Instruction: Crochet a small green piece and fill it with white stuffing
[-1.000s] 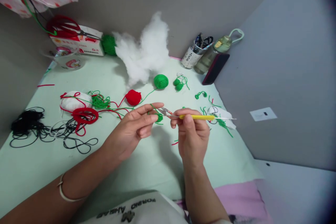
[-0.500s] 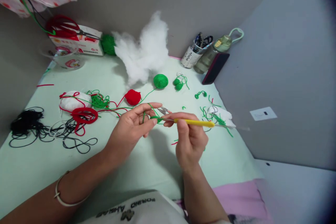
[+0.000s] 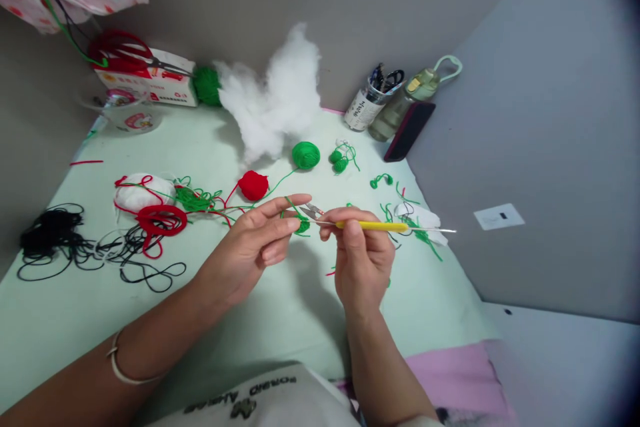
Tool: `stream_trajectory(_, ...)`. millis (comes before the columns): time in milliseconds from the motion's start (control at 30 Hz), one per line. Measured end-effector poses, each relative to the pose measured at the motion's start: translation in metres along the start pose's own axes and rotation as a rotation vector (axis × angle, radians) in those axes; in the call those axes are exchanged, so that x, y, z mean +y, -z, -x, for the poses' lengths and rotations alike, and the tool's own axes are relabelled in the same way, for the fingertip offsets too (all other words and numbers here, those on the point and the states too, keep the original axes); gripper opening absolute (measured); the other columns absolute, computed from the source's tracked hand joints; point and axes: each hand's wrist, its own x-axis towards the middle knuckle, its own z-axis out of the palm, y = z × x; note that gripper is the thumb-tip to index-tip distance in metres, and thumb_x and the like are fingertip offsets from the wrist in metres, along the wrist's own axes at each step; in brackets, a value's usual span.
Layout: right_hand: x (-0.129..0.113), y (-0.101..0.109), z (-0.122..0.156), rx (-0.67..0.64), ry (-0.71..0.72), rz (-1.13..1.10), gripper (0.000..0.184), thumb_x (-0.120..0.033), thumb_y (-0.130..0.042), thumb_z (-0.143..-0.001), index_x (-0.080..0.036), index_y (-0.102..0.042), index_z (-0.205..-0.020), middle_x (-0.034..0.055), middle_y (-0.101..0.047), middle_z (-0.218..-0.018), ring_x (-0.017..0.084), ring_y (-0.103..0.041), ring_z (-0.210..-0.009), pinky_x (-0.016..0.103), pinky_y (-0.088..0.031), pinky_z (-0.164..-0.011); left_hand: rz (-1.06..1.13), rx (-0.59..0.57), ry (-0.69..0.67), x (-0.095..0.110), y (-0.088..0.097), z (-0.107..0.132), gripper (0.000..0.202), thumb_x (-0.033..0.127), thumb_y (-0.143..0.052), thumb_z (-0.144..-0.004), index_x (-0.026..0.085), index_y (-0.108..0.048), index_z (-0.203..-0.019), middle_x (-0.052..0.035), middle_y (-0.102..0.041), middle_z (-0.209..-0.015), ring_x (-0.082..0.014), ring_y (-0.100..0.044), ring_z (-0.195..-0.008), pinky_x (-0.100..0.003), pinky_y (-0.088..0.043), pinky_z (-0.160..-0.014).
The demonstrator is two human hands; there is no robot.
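Note:
Between its thumb and fingers my left hand pinches a small green crochet piece, with green yarn looped over the raised index finger. My right hand grips a crochet hook by its yellow handle. The hook's thin metal tip points left and meets the green piece; its other metal end sticks out to the right. Just beyond the fingertips lies a small pair of snips, partly covered by my hands. Yarn trails back to a green yarn ball on the table.
A red yarn ball, a white yarn ball and tangled black yarn lie leftward. White stuffing sits at the back. A pen cup, bottle and phone stand back right. Green scraps lie at right.
The hook has levelled out, its right end rising slightly. My left fingers have shifted on the green piece, which shows more now. The yarn stays over my left index finger.

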Motion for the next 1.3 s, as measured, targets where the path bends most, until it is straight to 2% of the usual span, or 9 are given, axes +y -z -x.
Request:
stream_trajectory(200, 0.001, -0.003, -0.001, -0.05, -0.009, 0.03, 0.019, -0.026, -0.058, -0.102, -0.025, -0.077, -0.099, 0.0029, -0.077, -0.091, 0.013, -0.066, -0.067, 0.031, -0.056, -0.063, -0.161, 0.034, -0.089, -0.004, -0.002, 0.001, 0.034, 0.028, -0.086, -0.081, 0.024, -0.08, -0.114, 0.0045, -0.058, -0.074, -0.0018, -0.039, -0.048, -0.019, -0.028, -0.046)
stream_trajectory(300, 0.005, -0.003, 0.003, -0.103, 0.193, 0.272, 0.02, -0.018, -0.06, -0.1, -0.029, -0.077, -0.106, 0.0036, -0.078, -0.096, 0.018, -0.071, -0.085, 0.036, -0.06, -0.074, -0.152, 0.027, -0.064, -0.007, -0.004, 0.002, 0.042, 0.026, -0.087, -0.08, 0.025, -0.077, -0.121, 0.0041, -0.06, -0.078, -0.0015, -0.038, -0.049, -0.018, -0.029, -0.046)
stream_trajectory(433, 0.009, 0.0, 0.007, -0.105, 0.491, 0.586, 0.033, -0.011, -0.064, -0.095, -0.033, -0.074, -0.118, 0.0056, -0.078, -0.107, 0.021, -0.073, -0.095, 0.039, -0.061, -0.078, 0.007, -0.033, 0.083, -0.006, -0.004, 0.003, 0.037, 0.023, -0.081, -0.084, 0.019, -0.078, -0.121, 0.007, -0.045, -0.064, -0.0022, -0.026, -0.048, -0.016, -0.026, -0.045)
stream_trajectory(500, 0.007, 0.002, 0.006, -0.05, 0.44, 0.5, 0.026, -0.014, -0.062, -0.097, -0.031, -0.076, -0.112, 0.0054, -0.078, -0.101, 0.021, -0.073, -0.089, 0.039, -0.061, -0.074, 0.086, -0.068, 0.131, -0.002, -0.003, 0.002, 0.028, 0.021, -0.079, -0.084, 0.015, -0.081, -0.111, 0.0072, -0.04, -0.063, -0.002, -0.019, -0.049, -0.015, -0.024, -0.044)
stream_trajectory(667, 0.001, 0.004, -0.004, 0.061, 0.012, 0.012, 0.02, -0.028, -0.059, -0.101, -0.023, -0.076, -0.093, 0.0032, -0.073, -0.083, 0.015, -0.067, -0.068, 0.031, -0.057, -0.061, 0.081, -0.038, 0.052, 0.005, -0.002, 0.001, 0.026, 0.017, -0.077, -0.082, 0.015, -0.083, -0.108, 0.0083, -0.035, -0.057, -0.0025, -0.019, -0.047, -0.015, -0.023, -0.043)
stream_trajectory(833, 0.005, 0.0, -0.003, -0.081, -0.122, -0.02, 0.018, -0.034, -0.064, -0.099, -0.023, -0.077, -0.096, 0.0048, -0.077, -0.09, 0.016, -0.068, -0.077, 0.032, -0.057, -0.068, -0.168, -0.042, -0.045, -0.001, -0.002, 0.002, 0.031, 0.025, -0.08, -0.083, 0.025, -0.081, -0.114, -0.0013, -0.068, -0.09, -0.0025, -0.039, -0.05, -0.021, -0.031, -0.047)
stream_trajectory(967, 0.005, 0.003, -0.005, -0.022, -0.176, -0.072, 0.021, -0.038, -0.063, -0.1, -0.02, -0.074, -0.093, 0.0045, -0.077, -0.088, 0.014, -0.067, -0.067, 0.031, -0.058, -0.065, -0.232, 0.004, -0.086, -0.002, 0.0, 0.002, 0.031, 0.029, -0.08, -0.084, 0.024, -0.081, -0.115, -0.0027, -0.07, -0.096, -0.0035, -0.04, -0.051, -0.023, -0.033, -0.049)
stream_trajectory(1133, -0.001, 0.003, -0.001, -0.02, -0.115, -0.015, 0.021, -0.031, -0.055, -0.104, -0.021, -0.071, -0.096, 0.0034, -0.078, -0.089, 0.014, -0.071, -0.068, 0.032, -0.06, -0.066, -0.322, 0.082, -0.133, -0.001, 0.001, 0.005, 0.032, 0.027, -0.079, -0.085, 0.027, -0.08, -0.117, -0.0013, -0.066, -0.096, -0.0044, -0.04, -0.054, -0.022, -0.035, -0.051)
stream_trajectory(1300, -0.001, 0.0, 0.01, -0.052, 0.233, 0.299, 0.023, -0.02, -0.051, -0.104, -0.027, -0.071, -0.111, 0.0031, -0.079, -0.098, 0.017, -0.074, -0.075, 0.037, -0.062, -0.069, -0.407, 0.168, -0.228, -0.005, -0.001, 0.005, 0.039, 0.028, -0.082, -0.083, 0.029, -0.077, -0.121, 0.0021, -0.058, -0.086, -0.0064, -0.042, -0.059, -0.02, -0.035, -0.052)
